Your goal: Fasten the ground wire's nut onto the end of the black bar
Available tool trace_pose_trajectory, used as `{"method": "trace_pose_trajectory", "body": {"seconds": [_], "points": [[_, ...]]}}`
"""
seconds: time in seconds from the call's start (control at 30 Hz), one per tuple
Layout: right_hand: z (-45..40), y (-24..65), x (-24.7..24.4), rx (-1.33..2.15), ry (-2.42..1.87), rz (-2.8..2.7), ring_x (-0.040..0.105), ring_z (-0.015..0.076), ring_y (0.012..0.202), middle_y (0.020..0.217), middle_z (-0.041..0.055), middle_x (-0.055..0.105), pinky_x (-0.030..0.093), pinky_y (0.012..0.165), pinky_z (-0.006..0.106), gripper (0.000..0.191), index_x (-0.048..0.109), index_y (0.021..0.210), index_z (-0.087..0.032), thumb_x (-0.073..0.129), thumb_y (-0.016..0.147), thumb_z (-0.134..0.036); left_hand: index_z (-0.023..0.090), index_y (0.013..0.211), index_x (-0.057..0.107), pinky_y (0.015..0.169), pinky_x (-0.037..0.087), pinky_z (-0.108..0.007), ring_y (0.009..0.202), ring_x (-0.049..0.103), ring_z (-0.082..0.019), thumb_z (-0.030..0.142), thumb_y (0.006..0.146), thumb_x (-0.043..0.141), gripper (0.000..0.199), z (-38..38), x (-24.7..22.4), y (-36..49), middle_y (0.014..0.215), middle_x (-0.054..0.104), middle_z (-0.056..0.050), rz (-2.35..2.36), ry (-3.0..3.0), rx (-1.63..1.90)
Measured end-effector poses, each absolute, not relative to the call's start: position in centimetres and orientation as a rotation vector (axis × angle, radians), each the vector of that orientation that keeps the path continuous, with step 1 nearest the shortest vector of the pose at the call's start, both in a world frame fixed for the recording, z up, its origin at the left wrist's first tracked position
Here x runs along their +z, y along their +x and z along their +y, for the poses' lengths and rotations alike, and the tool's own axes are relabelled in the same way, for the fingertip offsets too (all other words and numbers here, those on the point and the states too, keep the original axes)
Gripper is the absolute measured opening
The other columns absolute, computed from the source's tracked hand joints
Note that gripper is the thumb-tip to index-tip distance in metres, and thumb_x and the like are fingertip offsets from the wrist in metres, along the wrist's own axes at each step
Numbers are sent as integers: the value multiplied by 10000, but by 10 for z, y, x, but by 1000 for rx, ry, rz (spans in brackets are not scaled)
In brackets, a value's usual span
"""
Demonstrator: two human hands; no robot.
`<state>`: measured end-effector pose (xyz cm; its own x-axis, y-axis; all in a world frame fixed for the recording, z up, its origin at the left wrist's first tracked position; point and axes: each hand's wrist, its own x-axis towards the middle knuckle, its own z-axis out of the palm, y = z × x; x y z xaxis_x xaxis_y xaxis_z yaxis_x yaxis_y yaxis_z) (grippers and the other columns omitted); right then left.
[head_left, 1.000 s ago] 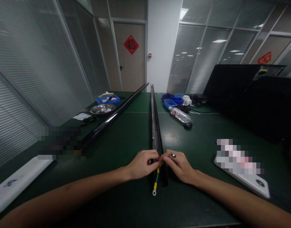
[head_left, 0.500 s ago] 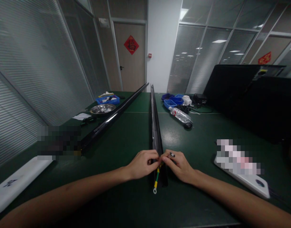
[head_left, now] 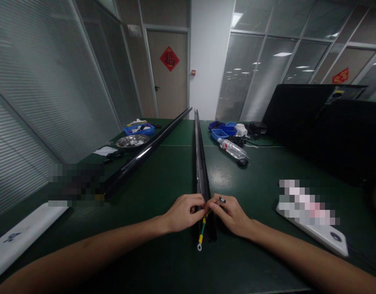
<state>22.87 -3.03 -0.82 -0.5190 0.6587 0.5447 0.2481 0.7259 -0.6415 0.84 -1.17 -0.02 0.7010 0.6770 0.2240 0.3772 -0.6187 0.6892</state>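
Observation:
A long black channel-shaped rail [head_left: 201,163] runs away from me down the middle of the green table. Over its near end my hands meet, fingertips touching. My left hand [head_left: 186,212] is closed in a pinch from the left side. From the right, my right hand [head_left: 229,214], with a ring on one finger, is closed in the same way. Between the fingertips is the upper end of a short green grounding wire [head_left: 202,230] with yellow sleeves; that end is hidden. Its ring terminal [head_left: 199,247] hangs toward me past the fingers.
A second black rail [head_left: 148,151] lies slanting on the left. Behind it are a metal bowl [head_left: 133,141] and a blue tray [head_left: 142,130]. Blue bins [head_left: 219,134], a plastic bottle [head_left: 233,149] and black screens [head_left: 316,130] stand right. White devices [head_left: 316,234] flank my arms.

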Motion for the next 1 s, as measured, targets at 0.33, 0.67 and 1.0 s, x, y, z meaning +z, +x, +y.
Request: {"method": "trace_pose_trajectory", "body": {"seconds": [0.33,0.67,1.0], "points": [[-30,229,-8,661,-720,-2085,635,162,720,816,38,664,498,702,279,358,686,917,-174,439,1108,-349,146,836,657,606,377,-212,659,509,-101,229,969,591,171,-13,2,8,830,576,1,806,2284,630],[-31,228,-8,639,-736,-2094,637,162,719,809,36,663,491,698,276,355,693,920,-174,451,1104,-356,146,849,673,676,424,-218,717,550,-119,254,1000,567,214,-12,-1,8,853,606,-14,807,2277,633],[-28,228,-13,673,-737,-2058,621,162,703,792,36,668,504,699,278,364,686,890,-172,454,1104,-351,151,836,658,654,405,-209,690,551,-109,198,956,602,141,-13,-1,8,838,607,2,820,2272,652]]}}
